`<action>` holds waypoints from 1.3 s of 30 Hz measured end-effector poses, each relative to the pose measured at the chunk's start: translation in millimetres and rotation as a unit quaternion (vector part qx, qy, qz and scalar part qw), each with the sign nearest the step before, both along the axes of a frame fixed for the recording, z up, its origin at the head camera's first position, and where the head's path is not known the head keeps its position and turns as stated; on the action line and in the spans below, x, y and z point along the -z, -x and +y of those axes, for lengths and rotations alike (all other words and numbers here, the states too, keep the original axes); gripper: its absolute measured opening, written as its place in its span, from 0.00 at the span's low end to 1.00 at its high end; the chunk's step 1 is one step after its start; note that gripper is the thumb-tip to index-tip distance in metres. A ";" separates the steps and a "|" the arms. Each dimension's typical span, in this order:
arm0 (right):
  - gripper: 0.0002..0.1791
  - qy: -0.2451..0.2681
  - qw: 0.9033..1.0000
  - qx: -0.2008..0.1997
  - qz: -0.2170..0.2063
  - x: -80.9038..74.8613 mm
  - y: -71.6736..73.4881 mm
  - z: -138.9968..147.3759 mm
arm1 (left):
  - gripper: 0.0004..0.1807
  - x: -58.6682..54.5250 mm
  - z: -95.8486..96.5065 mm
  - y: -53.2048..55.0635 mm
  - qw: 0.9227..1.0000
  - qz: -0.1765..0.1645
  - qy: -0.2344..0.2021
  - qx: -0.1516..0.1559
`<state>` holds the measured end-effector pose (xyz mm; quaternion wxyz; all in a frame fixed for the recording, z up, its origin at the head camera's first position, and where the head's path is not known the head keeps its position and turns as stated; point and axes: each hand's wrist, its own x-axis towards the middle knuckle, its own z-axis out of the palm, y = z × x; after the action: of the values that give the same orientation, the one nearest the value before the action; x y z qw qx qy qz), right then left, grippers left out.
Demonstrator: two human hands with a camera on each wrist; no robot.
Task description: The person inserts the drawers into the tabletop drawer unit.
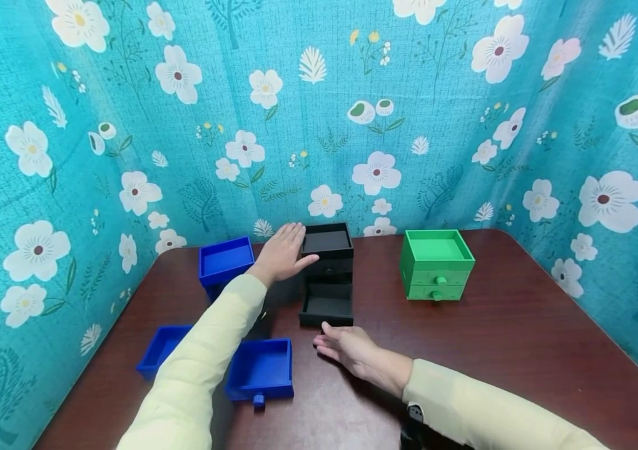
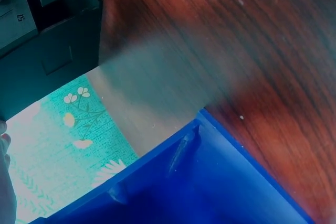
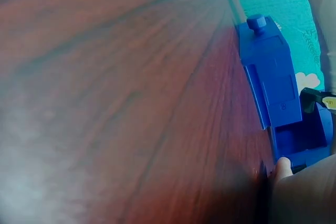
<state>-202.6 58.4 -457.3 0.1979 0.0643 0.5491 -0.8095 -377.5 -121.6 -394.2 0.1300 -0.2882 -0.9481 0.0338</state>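
Note:
A small black drawer cabinet [image 1: 327, 253] stands near the back of the table, its lower drawer [image 1: 327, 303] pulled out towards me. My left hand [image 1: 283, 253] lies against the cabinet's upper left side, fingers straight and thumb spread across its front. In the left wrist view the black cabinet [image 2: 52, 66] fills the upper left corner. Just before the drawer's front is my right hand [image 1: 353, 351], fingers loosely extended and thumb uppermost, the thumb tip by the front edge. The hand hides any knob there. In the right wrist view only a thumb [image 3: 283, 168] shows.
At the left stands a blue cabinet [image 1: 226, 259]. Two blue drawers, one farther left [image 1: 164, 344] and one with a knob [image 1: 263, 369], lie on the table [image 1: 386, 312], partly behind my left sleeve. A green cabinet [image 1: 437, 265] stands at the right. Behind hangs a flowered curtain [image 1: 296, 112].

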 end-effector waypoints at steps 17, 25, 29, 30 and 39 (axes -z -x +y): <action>0.25 0.041 0.997 0.062 -0.016 5.6 6.2 -11.1 | 0.48 -3.5 -0.8 -1.7 1.000 -0.008 -0.012 0.007; 0.17 0.018 0.996 0.082 -0.004 4.8 2.6 -9.3 | 0.49 -4.5 -0.9 0.4 1.000 -0.007 -0.006 0.010; 0.10 0.016 0.995 0.095 -0.006 4.9 1.9 -8.4 | 0.48 -4.2 -1.6 2.2 1.000 -0.003 0.000 0.010; 0.09 0.015 0.995 0.097 -0.006 4.9 1.8 -8.1 | 0.48 -4.3 -1.6 2.5 1.000 -0.003 0.000 0.011; 0.08 0.017 0.994 0.107 0.001 6.0 2.6 -6.7 | 0.48 -2.7 -2.9 6.0 1.000 0.006 0.011 0.017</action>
<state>-205.2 51.7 -463.4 0.1106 0.1189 0.5249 -0.8355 -383.5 -124.5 -391.5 0.1330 -0.3052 -0.9419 0.0441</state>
